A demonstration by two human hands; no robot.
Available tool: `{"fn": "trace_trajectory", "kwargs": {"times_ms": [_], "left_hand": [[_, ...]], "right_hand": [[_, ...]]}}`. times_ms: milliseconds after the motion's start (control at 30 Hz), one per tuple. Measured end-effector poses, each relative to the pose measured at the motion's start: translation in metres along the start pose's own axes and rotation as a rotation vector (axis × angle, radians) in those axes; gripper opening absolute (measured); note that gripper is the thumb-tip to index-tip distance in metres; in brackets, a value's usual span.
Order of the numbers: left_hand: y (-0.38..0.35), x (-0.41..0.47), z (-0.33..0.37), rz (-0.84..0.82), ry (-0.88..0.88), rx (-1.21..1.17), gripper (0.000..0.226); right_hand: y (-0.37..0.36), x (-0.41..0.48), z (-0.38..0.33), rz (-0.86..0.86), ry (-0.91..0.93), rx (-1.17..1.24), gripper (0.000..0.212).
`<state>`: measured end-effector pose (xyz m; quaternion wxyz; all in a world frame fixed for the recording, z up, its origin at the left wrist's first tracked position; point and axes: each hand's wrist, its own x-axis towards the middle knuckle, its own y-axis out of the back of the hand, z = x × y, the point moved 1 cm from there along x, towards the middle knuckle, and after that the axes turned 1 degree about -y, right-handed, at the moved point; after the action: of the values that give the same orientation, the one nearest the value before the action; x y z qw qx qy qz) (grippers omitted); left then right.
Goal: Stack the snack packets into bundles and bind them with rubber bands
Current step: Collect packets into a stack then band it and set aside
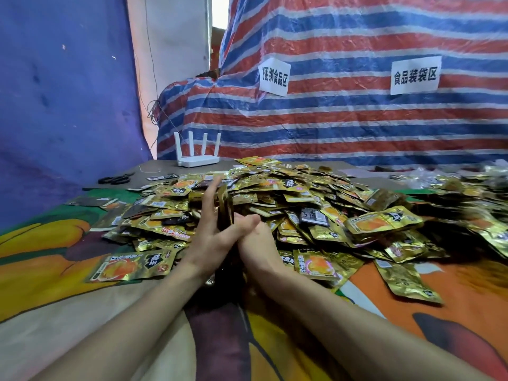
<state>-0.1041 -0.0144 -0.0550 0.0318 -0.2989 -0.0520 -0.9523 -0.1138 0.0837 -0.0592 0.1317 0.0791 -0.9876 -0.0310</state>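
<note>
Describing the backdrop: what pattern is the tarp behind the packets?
The tarp has red, blue and white stripes; head view.

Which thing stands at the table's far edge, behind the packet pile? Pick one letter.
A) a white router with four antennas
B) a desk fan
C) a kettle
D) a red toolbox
A: a white router with four upright antennas stands there behind the pile of snack packets, with black scissors lying to its left.
</note>
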Motion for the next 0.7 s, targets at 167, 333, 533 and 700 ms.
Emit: {"fn": "trace_trajectory", "kwargs": {"times_ms": [167, 333, 533, 700], "left_hand": [[0.002, 0.004, -0.010, 0.197, -0.058, -0.068, 0.085], [0.004, 0.003, -0.007, 0.147, -0.092, -0.005, 0.096], [0.001, -0.005, 0.012, -0.041, -0.220, 0.164, 0.072], [-0.040, -0.010, 0.040, -0.080, -0.283, 0.066, 0.067]], "right_hand": [[0.020, 0.000, -0.007, -0.096, -0.026, -0.142, 0.023], [0.040, -0.004, -0.025, -0.191, 0.060, -0.458, 0.023], [0.111, -0.030, -0.040, -0.141, 0.161, -0.804, 0.017], [0.206, -0.066, -0.058, 0.087, 0.053, -1.064, 0.011]]}}
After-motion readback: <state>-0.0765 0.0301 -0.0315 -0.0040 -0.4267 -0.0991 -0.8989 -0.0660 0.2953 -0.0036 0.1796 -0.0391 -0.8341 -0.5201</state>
